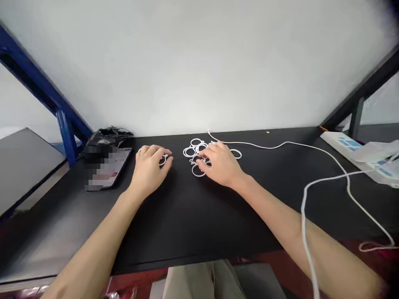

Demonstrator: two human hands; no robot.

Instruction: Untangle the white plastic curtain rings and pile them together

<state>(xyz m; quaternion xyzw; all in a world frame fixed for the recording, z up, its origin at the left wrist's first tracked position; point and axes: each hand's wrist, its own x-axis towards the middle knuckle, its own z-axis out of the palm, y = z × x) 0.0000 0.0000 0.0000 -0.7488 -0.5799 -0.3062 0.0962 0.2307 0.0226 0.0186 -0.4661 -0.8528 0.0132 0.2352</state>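
Note:
On the black table, my left hand (151, 164) is palm down over a white ring (162, 160) with a small eyelet, which looks like a curtain ring. Its thumb and index finger are apart, with part of the ring showing in the gap. More white shows at the far side of that hand, mostly hidden. To the right, my right hand (222, 162) reaches over a loose pile of several white curtain rings (190, 152). Its thumb and fingers are spread and touch or nearly touch the pile. The fingers cover some rings; another ring (236, 154) lies just beyond the hand.
A phone (118, 166), partly blurred, lies left, before a crumpled black plastic bag (109, 135). A white cable (286, 143) crosses the table's right side and hangs over my right forearm. A white-and-blue box (352, 145) is far right. A white wall (205, 74) rises behind.

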